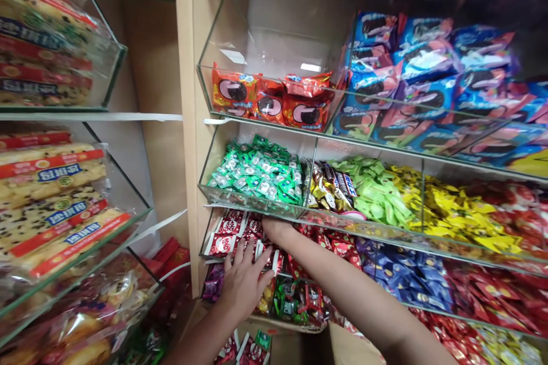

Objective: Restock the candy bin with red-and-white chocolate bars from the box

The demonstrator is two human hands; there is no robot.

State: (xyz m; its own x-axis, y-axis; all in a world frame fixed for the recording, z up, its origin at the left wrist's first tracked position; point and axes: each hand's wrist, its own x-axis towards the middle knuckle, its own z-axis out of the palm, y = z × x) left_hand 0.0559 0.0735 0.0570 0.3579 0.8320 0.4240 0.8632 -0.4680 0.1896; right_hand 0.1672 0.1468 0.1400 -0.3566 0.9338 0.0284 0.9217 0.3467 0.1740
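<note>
Centrally, red-and-white packets point(223, 244): lie in the left compartment of the shelf below the green sweets point(261, 174); a white double-happiness character (囍) can be read on the red panels of those at the left.
Direction of packets: printed faces upward and frontward, characters upright to the viewer; the long axis of the leftmost ones seems to run side to side, though overlaps hide several edges.
Left hand point(248, 278): palm down, fingers spread apart over the front of these packets; nothing is seen in its grasp, and contact with the wrappers cannot be told.
Right hand point(276, 229): reaches under the glass front of the shelf above, into the same compartment; its fingers are hidden, so neither their opening nor any hold can be told.
Long bread packs point(71, 168): stacked at far left, with white characters on blue labels, too unclear to read; red bands run along their length.
Biscuit packs: red ones point(269, 107) and blue ones point(426, 60) on the upper shelf, each picturing a dark biscuit; lettering too small to read.
Middle shelf, rightward: brown wrappers point(342, 182), pale-green sweets point(379, 194), yellow sweets point(462, 211).
Below: an open cardboard box point(353, 348).
</note>
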